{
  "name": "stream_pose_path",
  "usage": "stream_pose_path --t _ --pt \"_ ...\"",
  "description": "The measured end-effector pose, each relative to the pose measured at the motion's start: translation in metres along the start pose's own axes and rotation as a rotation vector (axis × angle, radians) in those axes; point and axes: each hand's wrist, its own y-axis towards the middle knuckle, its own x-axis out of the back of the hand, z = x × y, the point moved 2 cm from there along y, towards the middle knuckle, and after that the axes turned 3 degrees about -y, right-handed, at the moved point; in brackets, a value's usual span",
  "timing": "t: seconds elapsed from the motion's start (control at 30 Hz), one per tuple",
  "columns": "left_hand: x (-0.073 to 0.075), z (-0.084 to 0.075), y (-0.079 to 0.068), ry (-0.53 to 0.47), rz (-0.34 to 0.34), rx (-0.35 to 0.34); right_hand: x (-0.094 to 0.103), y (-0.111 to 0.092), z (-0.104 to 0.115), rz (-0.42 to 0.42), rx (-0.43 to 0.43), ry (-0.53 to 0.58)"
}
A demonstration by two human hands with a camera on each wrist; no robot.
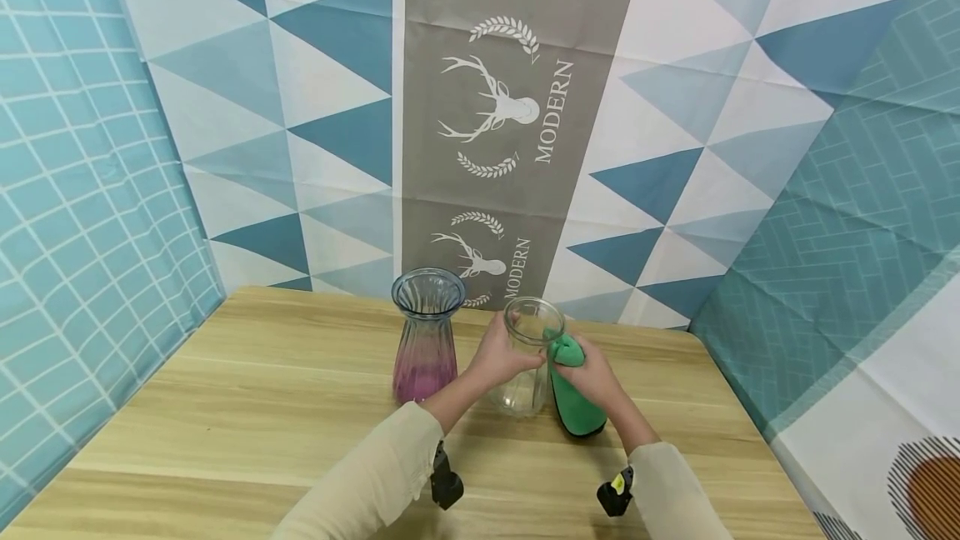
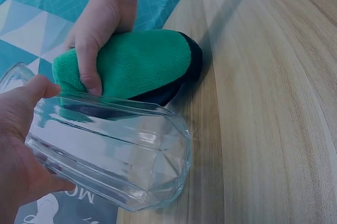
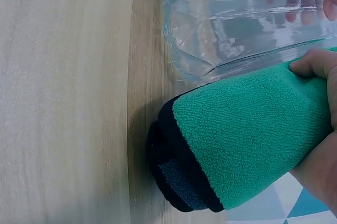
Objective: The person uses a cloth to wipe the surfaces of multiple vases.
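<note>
A clear glass vase [image 1: 520,394] stands upright on the wooden table, and my left hand [image 1: 504,355] grips it around its upper part below the rim. In the left wrist view the ribbed glass wall [image 2: 121,150] shows between thumb and fingers. My right hand [image 1: 596,372] holds a folded green cloth [image 1: 579,402] with a dark edge, right beside the vase. The right wrist view shows the thumb pressed into the green cloth [image 3: 253,134], its dark-edged lower end hanging down close to the tabletop. A corner of it overlaps the vase's rim in the head view.
A second glass vase [image 1: 426,340], bluish at the flared top and pink at the base, stands left of my left hand. The wooden table [image 1: 225,407] reaches back to a patterned wall covering [image 1: 337,107]. Black wrist cameras [image 1: 446,482] sit below both sleeves.
</note>
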Motion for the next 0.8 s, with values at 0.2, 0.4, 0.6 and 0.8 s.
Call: stream_pose_path --t 0.2,0.4,0.6,0.8 --pt "0.000 0.000 0.000 -0.006 -0.002 -0.015 -0.003 0.001 -0.005 0.034 0.035 0.010" --pt "0.000 -0.001 0.000 -0.015 -0.001 -0.017 -0.006 0.000 -0.009 0.054 0.064 0.016" --pt "0.001 0.000 -0.001 -0.026 0.012 -0.003 -0.006 -0.004 -0.005 0.075 0.012 -0.045" --pt "0.003 0.002 -0.001 -0.027 0.014 -0.013 -0.008 -0.004 -0.012 0.076 -0.032 -0.064"
